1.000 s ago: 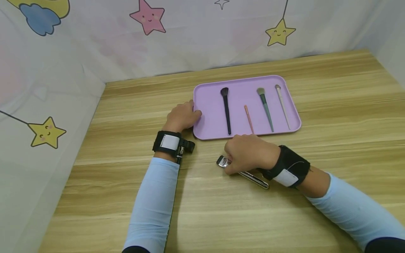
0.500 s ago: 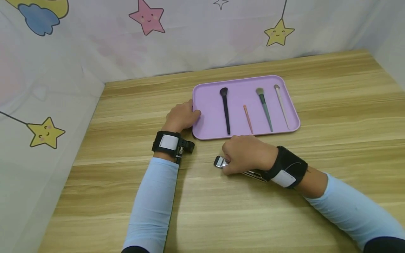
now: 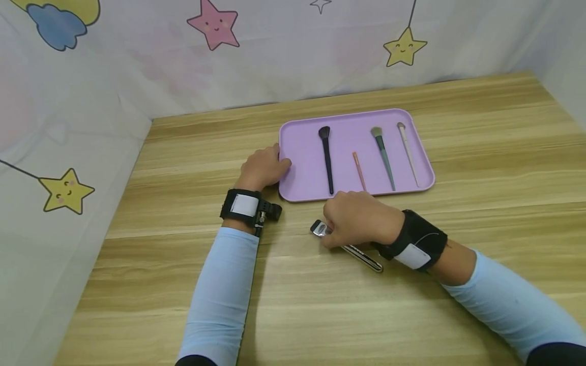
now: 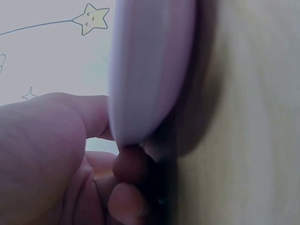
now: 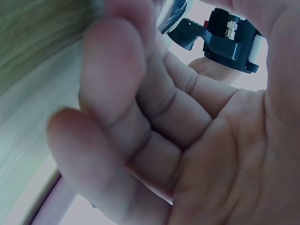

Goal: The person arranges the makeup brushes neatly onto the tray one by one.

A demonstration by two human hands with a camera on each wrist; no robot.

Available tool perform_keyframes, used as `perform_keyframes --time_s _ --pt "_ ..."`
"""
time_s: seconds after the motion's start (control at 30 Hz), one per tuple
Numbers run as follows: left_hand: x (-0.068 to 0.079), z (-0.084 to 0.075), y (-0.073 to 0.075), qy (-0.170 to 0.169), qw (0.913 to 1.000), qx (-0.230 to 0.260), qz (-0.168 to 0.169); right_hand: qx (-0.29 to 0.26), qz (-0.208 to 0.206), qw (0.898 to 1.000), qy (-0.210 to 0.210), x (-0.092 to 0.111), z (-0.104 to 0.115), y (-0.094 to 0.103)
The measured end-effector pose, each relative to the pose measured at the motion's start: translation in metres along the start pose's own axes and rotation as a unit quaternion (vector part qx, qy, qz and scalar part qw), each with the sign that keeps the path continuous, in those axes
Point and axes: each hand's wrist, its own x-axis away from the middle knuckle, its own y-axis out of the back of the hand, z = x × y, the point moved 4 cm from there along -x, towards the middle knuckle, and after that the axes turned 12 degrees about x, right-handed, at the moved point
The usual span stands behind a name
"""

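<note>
A lilac tray (image 3: 299,190) lies on the wooden table with several makeup brushes on it. My left hand (image 3: 262,166) pinches its left rim, thumb over the top; in the left wrist view the tray edge (image 4: 143,70) sits between thumb and fingers. In front of the tray, my right hand (image 3: 359,218) pinches a slim silver-and-black stick (image 3: 363,258) with a dark, flat tip at its upper left end. My fingers cover the stick's middle. In the right wrist view, curled fingers (image 5: 112,70) hide most of it, and only a shiny bit shows near the top.
On the tray lie a black brush (image 3: 327,160), a short orange brush (image 3: 359,170), a green brush (image 3: 383,158) and a white brush (image 3: 408,155). A printed curtain (image 3: 284,56) hangs behind the table. Both wrists wear black straps.
The stick has shifted and turned slightly in my right hand; its lower end, mostly covered half a second ago, shows again. My left hand and the tray stay put.
</note>
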Motion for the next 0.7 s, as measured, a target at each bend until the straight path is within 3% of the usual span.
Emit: perform_keyframes --time_s 0.7 --pt "-0.002 0.002 -0.001 -0.002 1.0000 0.000 0.002 -0.039 -0.083 0.994 -0.056 -0.002 -0.006 0.013"
